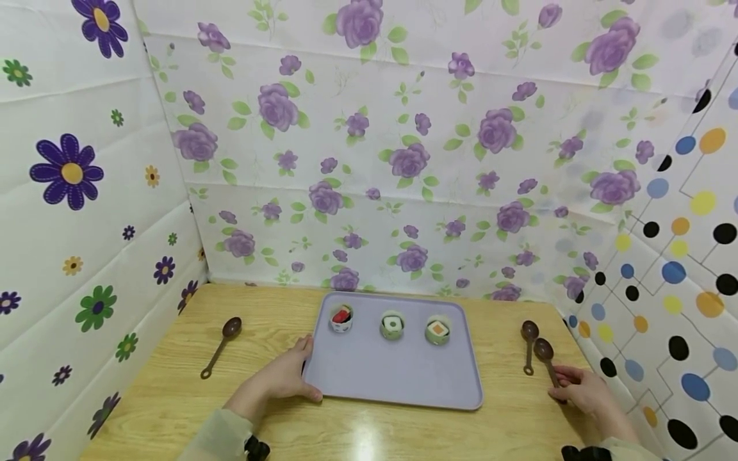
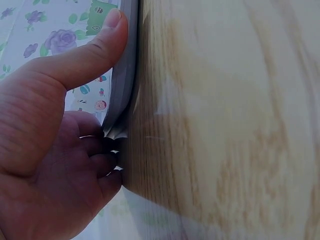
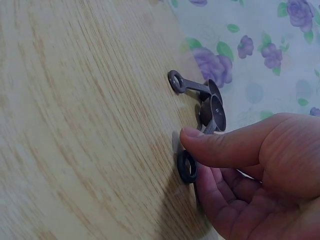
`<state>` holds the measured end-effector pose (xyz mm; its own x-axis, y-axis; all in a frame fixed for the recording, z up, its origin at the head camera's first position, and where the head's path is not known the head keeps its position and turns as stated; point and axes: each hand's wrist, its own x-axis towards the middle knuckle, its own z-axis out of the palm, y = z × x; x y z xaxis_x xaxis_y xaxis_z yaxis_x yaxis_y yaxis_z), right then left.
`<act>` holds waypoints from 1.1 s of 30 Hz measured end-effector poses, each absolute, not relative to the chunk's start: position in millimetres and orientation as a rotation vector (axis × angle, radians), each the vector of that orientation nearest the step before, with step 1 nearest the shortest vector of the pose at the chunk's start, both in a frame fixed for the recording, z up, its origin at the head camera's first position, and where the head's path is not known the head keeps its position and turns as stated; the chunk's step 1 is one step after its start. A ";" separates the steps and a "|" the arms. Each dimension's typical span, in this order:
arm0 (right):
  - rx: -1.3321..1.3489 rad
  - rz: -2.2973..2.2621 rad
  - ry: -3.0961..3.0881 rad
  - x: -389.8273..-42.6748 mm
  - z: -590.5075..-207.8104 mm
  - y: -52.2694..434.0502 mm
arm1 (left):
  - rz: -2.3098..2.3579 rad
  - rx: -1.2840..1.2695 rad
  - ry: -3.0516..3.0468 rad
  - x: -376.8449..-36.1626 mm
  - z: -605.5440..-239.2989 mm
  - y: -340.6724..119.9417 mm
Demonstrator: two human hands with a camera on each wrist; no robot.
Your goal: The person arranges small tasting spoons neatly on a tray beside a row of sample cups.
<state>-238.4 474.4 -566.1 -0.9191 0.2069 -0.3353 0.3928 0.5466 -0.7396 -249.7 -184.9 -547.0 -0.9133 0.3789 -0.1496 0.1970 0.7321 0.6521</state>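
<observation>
A lilac tray (image 1: 392, 374) lies in the middle of the wooden table (image 1: 167, 397). Three small cups stand in a row on its far part, holding a red (image 1: 341, 318), a white (image 1: 392, 325) and an orange (image 1: 437, 330) block. My left hand (image 1: 288, 376) grips the tray's left edge (image 2: 125, 75), with the thumb (image 2: 85, 55) on the rim and the fingers (image 2: 102, 160) curled beneath. My right hand (image 1: 579, 389) pinches the handle of a brown spoon (image 1: 544, 353) near its ring end (image 3: 187, 166). The spoon's bowl (image 3: 216, 112) points away from me.
A second brown spoon (image 1: 528, 339) lies on the table just left of the held one, and its ring (image 3: 176, 80) shows in the right wrist view. A third spoon (image 1: 221, 346) lies left of the tray. Patterned walls close in on the left, back and right.
</observation>
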 end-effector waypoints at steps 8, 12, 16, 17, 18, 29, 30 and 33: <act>0.542 -1.283 2.621 -241.6 -570.0 471.5 | 0.949 0.451 2.668 -250.0 -547.8 -185.1; 0.567 -1.254 2.642 -243.3 -569.2 469.2 | 0.943 0.458 2.677 -251.0 -548.8 -185.4; 0.549 -1.200 2.682 -242.3 -569.0 467.8 | 0.937 0.458 2.675 -251.2 -549.3 -185.4; 0.535 -1.192 2.693 -242.2 -569.4 467.8 | 0.939 0.458 2.673 -251.2 -548.9 -185.3; 0.524 -1.187 2.703 -241.7 -569.6 467.7 | 0.941 0.455 2.670 -251.0 -548.8 -185.2; 0.485 -1.227 2.706 -242.5 -573.1 474.0 | 0.952 0.445 2.663 -250.6 -546.0 -184.4; 0.480 -1.227 2.711 -242.1 -574.1 475.0 | 0.952 0.445 2.664 -250.5 -546.2 -184.4; 0.489 -1.280 2.686 -240.0 -578.8 478.0 | 0.949 0.449 2.665 -250.4 -546.6 -184.5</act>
<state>-240.0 478.0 -578.8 -0.9396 0.2345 -0.2492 0.3412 0.5886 -0.7329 -250.4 -184.5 -546.6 -0.9138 0.3765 -0.1527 0.1952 0.7364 0.6477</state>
